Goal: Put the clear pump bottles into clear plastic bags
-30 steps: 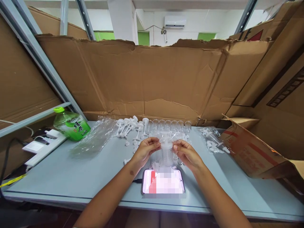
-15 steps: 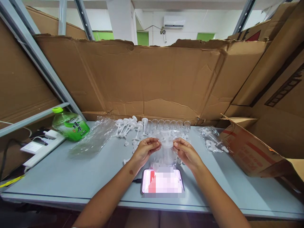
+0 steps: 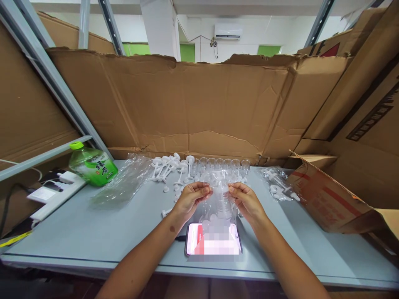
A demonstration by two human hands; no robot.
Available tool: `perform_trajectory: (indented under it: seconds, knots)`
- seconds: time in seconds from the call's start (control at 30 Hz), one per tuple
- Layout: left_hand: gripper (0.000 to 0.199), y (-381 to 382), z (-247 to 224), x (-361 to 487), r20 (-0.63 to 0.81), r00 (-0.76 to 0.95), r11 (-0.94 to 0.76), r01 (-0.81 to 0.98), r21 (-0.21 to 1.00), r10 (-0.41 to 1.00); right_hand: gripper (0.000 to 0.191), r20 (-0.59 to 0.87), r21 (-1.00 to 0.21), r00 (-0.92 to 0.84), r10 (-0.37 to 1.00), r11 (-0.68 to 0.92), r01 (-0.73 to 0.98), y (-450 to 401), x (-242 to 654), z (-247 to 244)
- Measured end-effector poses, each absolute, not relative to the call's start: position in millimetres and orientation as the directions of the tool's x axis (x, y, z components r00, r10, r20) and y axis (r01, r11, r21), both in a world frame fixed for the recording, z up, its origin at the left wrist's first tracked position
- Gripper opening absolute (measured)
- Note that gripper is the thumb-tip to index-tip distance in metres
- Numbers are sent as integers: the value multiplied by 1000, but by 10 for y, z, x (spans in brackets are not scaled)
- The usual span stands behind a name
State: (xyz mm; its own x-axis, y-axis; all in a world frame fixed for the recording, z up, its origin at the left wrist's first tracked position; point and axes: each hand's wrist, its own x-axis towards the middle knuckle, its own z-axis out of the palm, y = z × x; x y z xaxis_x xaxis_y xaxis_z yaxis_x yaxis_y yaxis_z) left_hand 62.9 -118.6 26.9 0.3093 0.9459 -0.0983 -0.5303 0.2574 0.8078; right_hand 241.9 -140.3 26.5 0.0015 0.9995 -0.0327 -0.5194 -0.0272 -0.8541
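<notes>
A clear plastic bag with translucent parts inside hangs between my two hands, above the top edge of a lit phone. My left hand pinches the bag's upper left edge, and my right hand pinches its upper right edge. Behind the bag stands a row of clear ribbed cylinders. White plunger-like parts lie in a pile to the left of that row. Some small parts near my hands are partly hidden by the bag and fingers.
On the left are a green bottle, a power strip and an empty plastic bag. At right, a bag of white parts lies beside an open cardboard box. Cardboard walls the back.
The bag between my hands has shifted slightly, and its contents now hang a little farther right and lower. Both hands keep their pinch in nearly the same place.
</notes>
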Motion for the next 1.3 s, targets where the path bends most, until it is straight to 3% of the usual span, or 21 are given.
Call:
perform_trajectory:
  seconds: [0.33,0.47,0.6,0.87,1.03,1.2,1.3]
  knots:
    - [21,-1141,218,611,-123,301,282,-570,772,946,12,30,-861,-59,998,-4,-508,-1398,2462,280]
    - [17,-1101,191,609,-148,281,299,-631,716,948,26,79,-855,-124,989,3,-518,-1428,2449,325]
    - [14,-1091,190,615,-168,284,320,-659,681,944,33,36,-846,-160,986,-55,-531,-1425,2424,315]
    - [18,-1147,218,638,-147,327,331,-625,707,933,15,-79,-806,-186,979,-172,-567,-1392,2425,235]
    - [21,-1198,237,651,-70,411,331,-608,722,909,20,-25,-833,-110,994,-82,-547,-1459,2380,291]
    - [30,-1276,339,626,18,486,267,-510,818,874,23,112,-950,147,983,150,-276,-1399,2631,408]
    - [26,-1265,364,592,38,441,191,-463,866,897,25,247,-964,436,865,174,200,-1229,3112,504]
